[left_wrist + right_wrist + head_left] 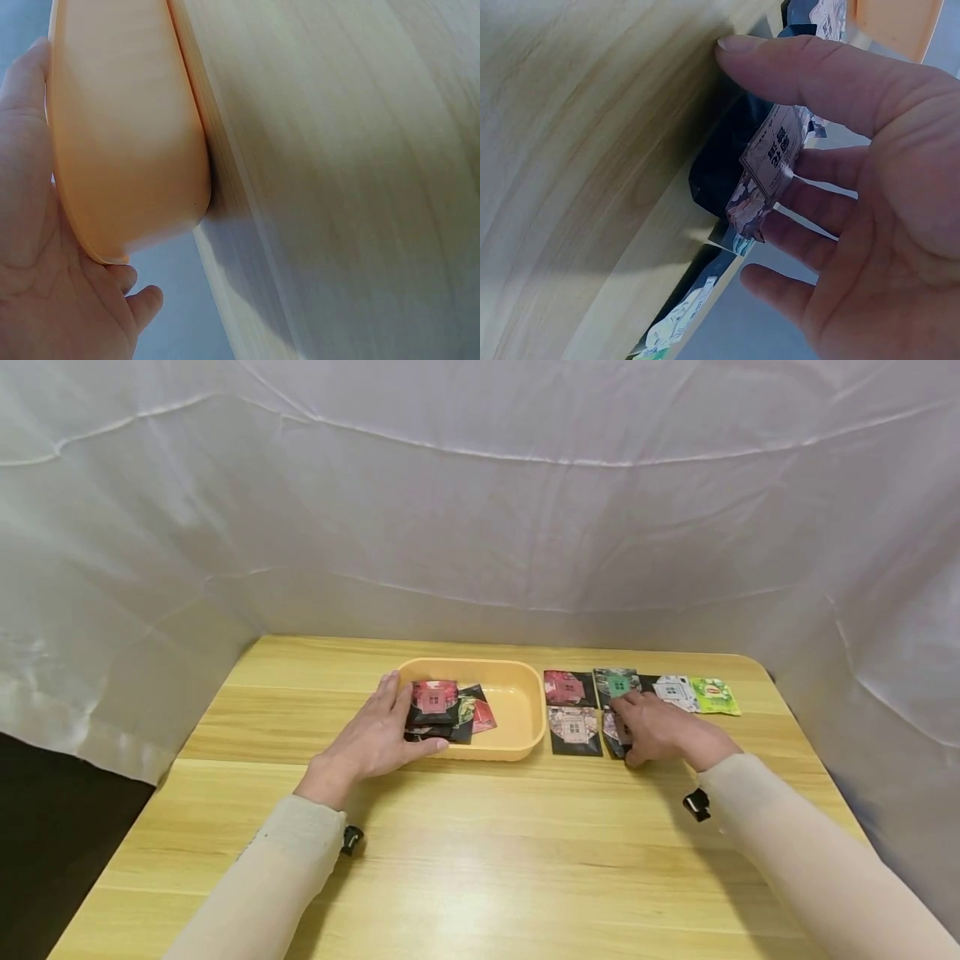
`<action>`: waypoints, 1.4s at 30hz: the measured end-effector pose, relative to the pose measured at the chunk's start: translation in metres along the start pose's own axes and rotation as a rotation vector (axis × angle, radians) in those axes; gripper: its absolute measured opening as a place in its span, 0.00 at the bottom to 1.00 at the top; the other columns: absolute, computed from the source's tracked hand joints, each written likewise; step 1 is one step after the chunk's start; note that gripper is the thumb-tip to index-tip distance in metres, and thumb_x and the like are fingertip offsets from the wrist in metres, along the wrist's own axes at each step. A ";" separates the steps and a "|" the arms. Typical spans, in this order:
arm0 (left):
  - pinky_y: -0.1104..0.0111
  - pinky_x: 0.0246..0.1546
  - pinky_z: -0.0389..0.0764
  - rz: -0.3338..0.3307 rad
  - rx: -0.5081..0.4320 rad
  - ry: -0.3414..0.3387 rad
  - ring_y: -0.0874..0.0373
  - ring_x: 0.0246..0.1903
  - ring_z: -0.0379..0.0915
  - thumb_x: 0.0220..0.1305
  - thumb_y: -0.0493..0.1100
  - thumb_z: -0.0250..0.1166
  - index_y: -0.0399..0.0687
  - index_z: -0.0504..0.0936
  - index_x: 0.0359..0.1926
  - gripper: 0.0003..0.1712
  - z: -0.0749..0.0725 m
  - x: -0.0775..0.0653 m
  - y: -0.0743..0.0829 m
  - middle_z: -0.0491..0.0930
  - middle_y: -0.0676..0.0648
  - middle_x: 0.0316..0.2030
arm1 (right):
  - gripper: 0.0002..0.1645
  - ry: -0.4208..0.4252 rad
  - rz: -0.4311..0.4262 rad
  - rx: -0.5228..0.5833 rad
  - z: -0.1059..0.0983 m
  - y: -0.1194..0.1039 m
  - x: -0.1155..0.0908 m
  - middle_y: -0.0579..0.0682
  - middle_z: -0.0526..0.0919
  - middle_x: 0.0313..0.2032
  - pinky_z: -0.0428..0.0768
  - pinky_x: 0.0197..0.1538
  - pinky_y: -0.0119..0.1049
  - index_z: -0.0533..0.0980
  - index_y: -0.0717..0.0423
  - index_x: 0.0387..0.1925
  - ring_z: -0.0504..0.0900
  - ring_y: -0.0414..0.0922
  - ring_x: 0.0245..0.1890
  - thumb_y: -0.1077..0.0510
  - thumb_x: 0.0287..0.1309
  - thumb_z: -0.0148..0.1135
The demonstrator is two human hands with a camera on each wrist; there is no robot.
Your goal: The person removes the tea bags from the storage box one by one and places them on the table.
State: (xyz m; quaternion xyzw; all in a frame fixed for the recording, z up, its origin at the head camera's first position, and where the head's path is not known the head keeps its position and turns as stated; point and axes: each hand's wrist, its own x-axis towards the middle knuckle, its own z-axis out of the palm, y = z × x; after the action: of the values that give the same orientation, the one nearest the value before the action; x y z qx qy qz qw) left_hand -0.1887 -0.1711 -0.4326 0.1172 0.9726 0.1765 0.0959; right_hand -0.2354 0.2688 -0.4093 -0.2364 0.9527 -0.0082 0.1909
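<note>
- Orange plastic formed the tray (517,718), which stood on the wooden worktop (487,852), just beside the fingers of the left hand (369,733).
- These left fingers were released and almost straight; they rested along the left rim of the tray, with the thumb spread toward the near rim.
- Just to the right of them, inside the tray, the red-and-black packet (433,702) lay on top of other packets.
- On the right hand (660,727), the fingers were relaxed and slightly bent, apart from the thumb, and they touched the pink-printed packet (769,161) below them.
- To the left of these fingers lay the pale-pink packet (575,731), and beyond it the crimson packet (564,688).
- Just beyond the right fingers was the green-labelled packet (617,682).
- Farther and to the right of them lay the white-printed packet (672,692), then the yellow-green packet (715,696).
</note>
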 end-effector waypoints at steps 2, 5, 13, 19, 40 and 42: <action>0.44 0.82 0.51 0.000 0.000 0.001 0.41 0.85 0.28 0.51 0.94 0.47 0.45 0.42 0.86 0.78 0.000 0.000 0.000 0.29 0.38 0.85 | 0.61 -0.018 0.014 0.003 0.000 -0.001 0.001 0.75 0.66 0.73 0.66 0.73 0.70 0.61 0.72 0.76 0.62 0.76 0.73 0.54 0.46 0.83; 0.44 0.82 0.51 0.001 0.001 0.001 0.41 0.85 0.28 0.51 0.95 0.47 0.45 0.43 0.86 0.79 0.000 0.000 0.000 0.29 0.38 0.85 | 0.63 -0.042 0.038 0.005 0.000 -0.002 0.003 0.76 0.62 0.75 0.65 0.74 0.71 0.59 0.71 0.78 0.60 0.76 0.75 0.52 0.48 0.83; 0.44 0.82 0.51 0.003 -0.001 0.001 0.41 0.85 0.29 0.53 0.93 0.49 0.44 0.42 0.86 0.78 -0.001 0.000 0.000 0.29 0.38 0.85 | 0.64 -0.066 0.052 0.002 -0.002 -0.004 0.003 0.76 0.60 0.76 0.63 0.75 0.71 0.58 0.70 0.78 0.58 0.76 0.76 0.51 0.49 0.83; 0.45 0.82 0.51 0.000 -0.004 -0.003 0.41 0.85 0.28 0.56 0.90 0.53 0.45 0.42 0.86 0.76 -0.001 0.000 0.000 0.29 0.38 0.85 | 0.65 -0.053 0.062 0.005 -0.003 -0.004 0.002 0.76 0.59 0.76 0.60 0.76 0.71 0.57 0.71 0.79 0.57 0.76 0.76 0.50 0.49 0.84; 0.46 0.83 0.49 0.000 0.002 -0.002 0.41 0.85 0.28 0.58 0.88 0.54 0.43 0.41 0.86 0.75 -0.003 -0.001 0.001 0.29 0.37 0.85 | 0.53 0.226 -0.010 0.136 -0.051 -0.063 0.022 0.70 0.61 0.78 0.61 0.78 0.66 0.56 0.68 0.80 0.60 0.69 0.77 0.49 0.65 0.70; 0.45 0.83 0.48 -0.001 -0.003 -0.001 0.41 0.85 0.28 0.58 0.88 0.55 0.43 0.40 0.86 0.75 -0.003 -0.001 0.000 0.29 0.37 0.85 | 0.51 0.268 -0.043 0.134 -0.051 -0.074 0.029 0.70 0.64 0.77 0.63 0.78 0.64 0.58 0.69 0.79 0.63 0.68 0.76 0.49 0.66 0.69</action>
State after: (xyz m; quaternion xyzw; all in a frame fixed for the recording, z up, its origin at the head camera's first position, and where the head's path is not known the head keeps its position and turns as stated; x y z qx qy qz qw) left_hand -0.1883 -0.1722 -0.4295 0.1165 0.9723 0.1779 0.0969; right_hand -0.2446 0.1867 -0.3643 -0.2401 0.9617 -0.1074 0.0771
